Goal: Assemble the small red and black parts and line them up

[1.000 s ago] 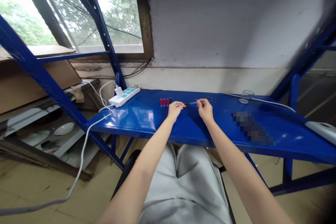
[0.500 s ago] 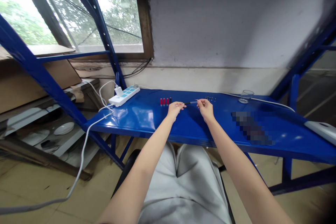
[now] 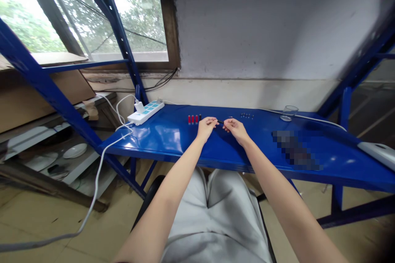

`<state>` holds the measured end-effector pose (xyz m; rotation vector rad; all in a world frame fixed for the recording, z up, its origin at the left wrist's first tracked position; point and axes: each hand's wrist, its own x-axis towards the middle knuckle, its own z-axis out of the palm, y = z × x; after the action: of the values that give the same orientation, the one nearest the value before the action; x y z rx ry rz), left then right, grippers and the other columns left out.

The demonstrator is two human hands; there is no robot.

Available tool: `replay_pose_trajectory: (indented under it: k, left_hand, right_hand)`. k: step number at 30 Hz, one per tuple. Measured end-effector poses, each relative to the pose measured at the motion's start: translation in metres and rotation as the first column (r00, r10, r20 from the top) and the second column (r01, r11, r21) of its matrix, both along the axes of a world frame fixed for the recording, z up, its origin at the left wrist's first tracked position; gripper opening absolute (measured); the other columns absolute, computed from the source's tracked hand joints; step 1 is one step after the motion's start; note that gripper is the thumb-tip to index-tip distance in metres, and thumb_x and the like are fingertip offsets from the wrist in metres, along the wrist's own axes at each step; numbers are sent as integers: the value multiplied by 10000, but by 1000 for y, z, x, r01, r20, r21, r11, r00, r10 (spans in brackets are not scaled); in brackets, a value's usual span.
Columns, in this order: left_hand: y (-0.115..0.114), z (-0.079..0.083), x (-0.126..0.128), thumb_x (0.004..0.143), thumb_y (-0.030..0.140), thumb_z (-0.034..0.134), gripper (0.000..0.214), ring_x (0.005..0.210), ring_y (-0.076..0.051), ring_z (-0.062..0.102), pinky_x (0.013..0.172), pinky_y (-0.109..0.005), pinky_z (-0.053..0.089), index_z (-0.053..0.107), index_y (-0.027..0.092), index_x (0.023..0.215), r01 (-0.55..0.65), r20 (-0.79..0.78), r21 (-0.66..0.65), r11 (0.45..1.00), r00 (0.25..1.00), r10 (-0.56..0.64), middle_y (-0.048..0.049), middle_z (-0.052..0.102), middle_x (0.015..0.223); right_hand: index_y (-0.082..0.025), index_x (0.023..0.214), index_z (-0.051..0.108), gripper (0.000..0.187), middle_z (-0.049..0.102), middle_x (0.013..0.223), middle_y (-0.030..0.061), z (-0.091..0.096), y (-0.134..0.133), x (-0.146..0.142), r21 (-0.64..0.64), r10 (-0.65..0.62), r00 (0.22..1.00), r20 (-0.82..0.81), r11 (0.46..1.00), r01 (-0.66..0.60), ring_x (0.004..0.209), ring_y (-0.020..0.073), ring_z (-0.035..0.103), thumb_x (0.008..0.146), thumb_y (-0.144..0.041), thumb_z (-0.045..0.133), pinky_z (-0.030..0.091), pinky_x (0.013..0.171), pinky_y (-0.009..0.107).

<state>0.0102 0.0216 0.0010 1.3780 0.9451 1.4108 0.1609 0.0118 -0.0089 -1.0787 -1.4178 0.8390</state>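
Observation:
A thin black pen-like rod [image 3: 220, 121] lies between my left hand [image 3: 205, 128] and my right hand [image 3: 236, 129], just above the blue metal table [image 3: 160, 139]. The fingertips of both hands pinch it, and the hands hide most of its length. Left of my left hand stands a short row of small red cylinders [image 3: 193, 119], with one dark piece at its end. Right of my right hand sits a small group of dark pegs [image 3: 247, 116].
A white power strip [image 3: 145, 113] with a plugged-in charger stands at the table's left end. A glass [image 3: 289, 112] and a white cable lie at the back right. A pixelated patch [image 3: 294, 150] covers part of the table. A grey device [image 3: 378, 152] rests at the right edge.
My right hand has moved left toward my left hand. The rod's visible length has shortened, and the gap between my hands has narrowed.

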Motion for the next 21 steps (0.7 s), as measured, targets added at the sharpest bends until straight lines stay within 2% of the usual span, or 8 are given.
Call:
replay_pose_trajectory:
  k: [5, 8, 10, 12, 15, 18, 21]
  left_hand:
    - [-1, -2, -4, 739, 245, 608, 250, 656, -103, 585, 657, -228, 467, 660, 148, 964, -13, -86, 164, 986, 996, 27, -53, 662, 814]
    - [-5, -2, -8, 742, 261, 610, 311, 670, -101, 577, 669, -226, 456, 643, 170, 1038, -27, -90, 189, 982, 995, 45, -42, 659, 828]
    - [-7, -2, -12, 757, 269, 595, 324, 686, -107, 581, 687, -232, 451, 622, 170, 1064, -116, -11, 183, 976, 993, 120, -44, 657, 816]
    - [-7, -3, -17, 788, 273, 552, 265, 677, -109, 578, 681, -235, 447, 622, 151, 1012, -257, 104, 145, 956, 964, 243, -51, 647, 786]
    - [-3, -4, -24, 820, 260, 476, 192, 607, -93, 550, 628, -225, 436, 607, 134, 883, -424, 232, 26, 905, 884, 407, -41, 618, 722]
    - [0, -5, -27, 811, 238, 460, 157, 544, -77, 514, 584, -211, 414, 578, 134, 810, -479, 291, -65, 875, 830, 476, -16, 592, 663]
    - [1, -4, -27, 793, 218, 463, 132, 513, -72, 495, 555, -202, 395, 560, 132, 766, -485, 335, -125, 866, 801, 497, 1, 568, 608]
  right_hand:
    - [-184, 828, 500, 311, 611, 655, 13, -3, -2, -8, 83, 64, 972, 228, 993, -85, 596, 134, 569, 708, -462, 572, 457, 624, 292]
    - [-182, 807, 525, 237, 610, 690, 20, -3, 1, -11, 178, -41, 921, 387, 984, -31, 635, 142, 565, 727, -403, 556, 445, 651, 292]
    - [-177, 776, 545, 201, 612, 714, 29, -1, 7, -14, 217, -138, 890, 434, 975, 45, 650, 143, 557, 718, -368, 563, 438, 662, 286]
    - [-173, 761, 556, 174, 613, 710, 30, 2, 15, -20, 176, -175, 882, 438, 979, 107, 634, 139, 553, 712, -340, 566, 435, 646, 273]
    - [-166, 745, 567, 136, 624, 695, 33, 5, 29, -35, 42, -142, 870, 471, 989, 139, 625, 136, 568, 703, -295, 580, 428, 622, 249]
    - [-163, 705, 577, 91, 644, 722, 44, 7, 42, -55, -2, -128, 797, 590, 987, 159, 682, 150, 589, 688, -249, 603, 416, 636, 237]
    - [-166, 708, 592, 69, 657, 752, 47, 8, 52, -70, -8, -130, 733, 668, 983, 182, 720, 159, 599, 693, -233, 606, 403, 632, 228]
